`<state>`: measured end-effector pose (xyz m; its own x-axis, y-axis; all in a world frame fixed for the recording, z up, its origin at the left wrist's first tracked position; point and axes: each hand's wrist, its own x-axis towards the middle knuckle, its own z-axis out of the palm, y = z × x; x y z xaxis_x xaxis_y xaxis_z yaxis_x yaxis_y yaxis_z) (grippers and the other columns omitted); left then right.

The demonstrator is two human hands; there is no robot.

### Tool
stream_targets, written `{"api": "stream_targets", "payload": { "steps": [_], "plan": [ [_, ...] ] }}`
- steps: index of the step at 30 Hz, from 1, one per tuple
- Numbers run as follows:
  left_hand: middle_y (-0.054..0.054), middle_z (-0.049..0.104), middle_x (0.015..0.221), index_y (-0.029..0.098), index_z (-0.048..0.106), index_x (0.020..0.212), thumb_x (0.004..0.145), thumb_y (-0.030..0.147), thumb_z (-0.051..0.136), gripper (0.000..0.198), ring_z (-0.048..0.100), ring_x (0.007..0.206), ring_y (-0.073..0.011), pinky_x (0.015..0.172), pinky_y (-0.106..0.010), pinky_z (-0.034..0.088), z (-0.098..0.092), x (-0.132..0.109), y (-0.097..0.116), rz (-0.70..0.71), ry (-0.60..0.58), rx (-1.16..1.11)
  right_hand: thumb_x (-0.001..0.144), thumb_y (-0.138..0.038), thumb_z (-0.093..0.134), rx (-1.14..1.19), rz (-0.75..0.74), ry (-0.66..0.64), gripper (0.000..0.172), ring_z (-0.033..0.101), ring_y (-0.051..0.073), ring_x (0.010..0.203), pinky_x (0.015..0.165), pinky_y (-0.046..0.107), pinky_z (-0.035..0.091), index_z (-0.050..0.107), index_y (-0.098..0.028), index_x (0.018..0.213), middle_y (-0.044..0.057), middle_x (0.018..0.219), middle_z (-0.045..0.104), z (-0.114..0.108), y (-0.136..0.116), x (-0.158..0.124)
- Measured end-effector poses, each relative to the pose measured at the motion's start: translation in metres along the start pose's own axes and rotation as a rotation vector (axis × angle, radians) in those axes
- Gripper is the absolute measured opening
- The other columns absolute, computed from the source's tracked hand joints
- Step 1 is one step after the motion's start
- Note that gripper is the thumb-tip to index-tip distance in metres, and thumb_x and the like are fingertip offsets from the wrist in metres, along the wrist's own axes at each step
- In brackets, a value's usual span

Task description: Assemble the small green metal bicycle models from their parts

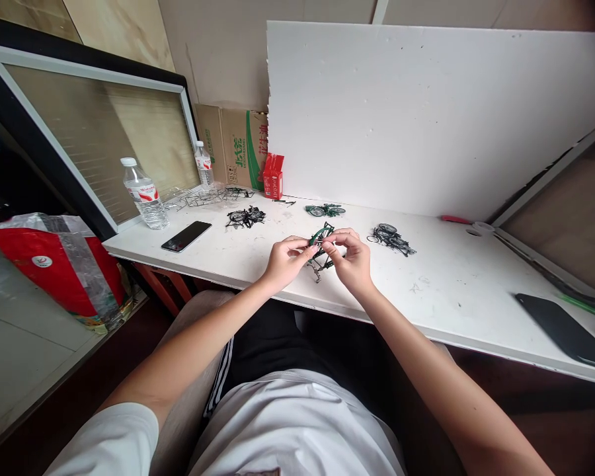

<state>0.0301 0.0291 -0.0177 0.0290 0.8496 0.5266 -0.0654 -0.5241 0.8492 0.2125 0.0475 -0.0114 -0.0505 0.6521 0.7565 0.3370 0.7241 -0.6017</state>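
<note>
Left hand and right hand pinching a green-and-black model piece, near front edge of white table, space alongside reaching black slab, white board behind

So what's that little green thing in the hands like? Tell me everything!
That little model looks like part of a toy bike: a curved green piece, thin dark bars and a greyish bit at the bottom. It seems plastic. The left hand and right hand pinch it over the white table, partly hiding it.

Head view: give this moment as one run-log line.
left grip: holding green-black model | right grip: on same model | green pieces: on white table, beyond both grips
</note>
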Motion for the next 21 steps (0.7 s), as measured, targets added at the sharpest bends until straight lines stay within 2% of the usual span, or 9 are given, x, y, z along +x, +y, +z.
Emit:
{"api": "stream_targets", "payload": {
  "steps": [8, 21],
  "plan": [
    [-0.012, 0.076, 0.103, 0.019, 0.086, 0.096, 0.089, 0.046, 0.083, 0.028, 0.070, 0.098, -0.0257, 0.082, -0.036, 0.052, -0.0004, 0.0006, -0.0046, 0.001, -0.009, -0.006, 0.097, -0.053, 0.076, -0.014, -0.001, 0.014, 0.025, 0.068, 0.027, 0.100, 0.089, 0.047, 0.057, 0.078, -0.028, 0.097, 0.008, 0.100, 0.074, 0.0004, 0.0011, 0.0004],
    [-0.011, 0.077, 0.099, 0.017, 0.085, 0.096, 0.090, 0.044, 0.082, 0.028, 0.071, 0.092, -0.0212, 0.075, -0.030, 0.054, -0.0045, 0.0038, -0.0048, 0.030, -0.031, 0.046, 0.092, -0.052, 0.082, 0.104, 0.062, -0.011, 0.023, 0.063, 0.026, 0.099, 0.093, 0.046, 0.053, 0.082, -0.029, 0.095, 0.006, 0.099, 0.071, -0.0030, -0.0036, 0.0012]
  ]
}}
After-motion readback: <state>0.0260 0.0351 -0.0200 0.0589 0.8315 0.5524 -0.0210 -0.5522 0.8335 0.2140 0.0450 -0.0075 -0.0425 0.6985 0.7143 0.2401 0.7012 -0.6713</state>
